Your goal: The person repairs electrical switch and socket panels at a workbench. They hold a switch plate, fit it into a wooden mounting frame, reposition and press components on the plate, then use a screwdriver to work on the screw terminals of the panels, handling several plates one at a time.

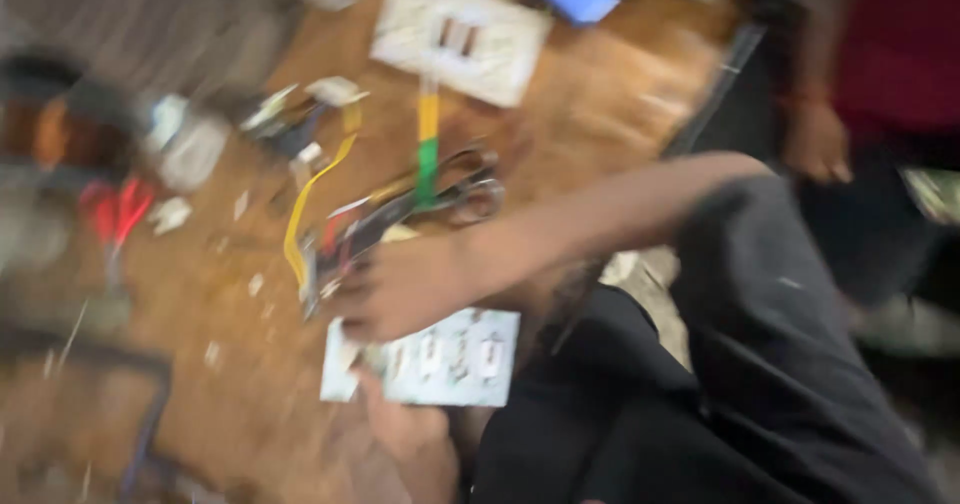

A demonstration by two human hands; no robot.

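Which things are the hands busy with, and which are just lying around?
In hand:
- white rectangular switch plate, held by left hand
- right hand at the dark tools

Lying about:
- second white plate
- metal scissors
- yellow strip
- red-handled pliers

Both hands grip a white switch plate — scissors nearby.
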